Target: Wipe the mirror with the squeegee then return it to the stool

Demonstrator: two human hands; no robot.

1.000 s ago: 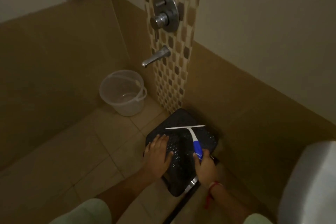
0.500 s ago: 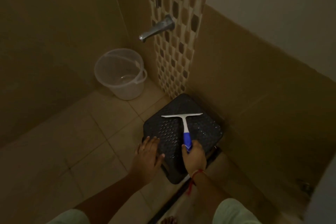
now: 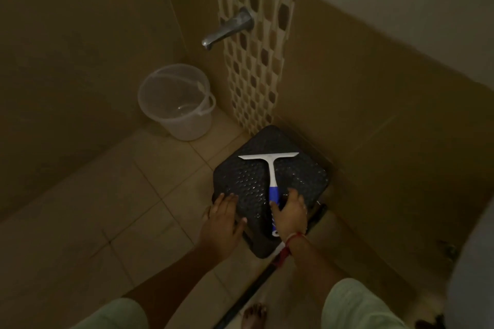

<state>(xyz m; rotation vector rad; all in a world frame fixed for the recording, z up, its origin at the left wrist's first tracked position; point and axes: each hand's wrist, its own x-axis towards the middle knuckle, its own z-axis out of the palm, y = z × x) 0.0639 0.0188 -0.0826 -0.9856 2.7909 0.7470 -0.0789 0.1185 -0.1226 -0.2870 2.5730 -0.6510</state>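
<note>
A squeegee (image 3: pixel 271 165) with a white blade and a blue-and-white handle lies flat on a black dimpled stool (image 3: pixel 240 179) in the corner, blade away from me. My right hand (image 3: pixel 291 215) hovers over the handle's near end with fingers spread; the handle runs under the palm. Fingers straight, my left hand (image 3: pixel 222 224) rests on the stool's near left edge. No mirror is in view.
A clear plastic bucket (image 3: pixel 176 104) stands on the tiled floor at the back, under a metal tap (image 3: pixel 227 28) on the mosaic strip. A dark floor channel (image 3: pixel 254 288) runs beside my bare foot. A pale rounded fixture (image 3: pixel 475 262) fills the right edge.
My right hand's fingers have uncurled from the squeegee handle and spread. My left hand slid back from the stool's top to its near edge. The view tilted down.
</note>
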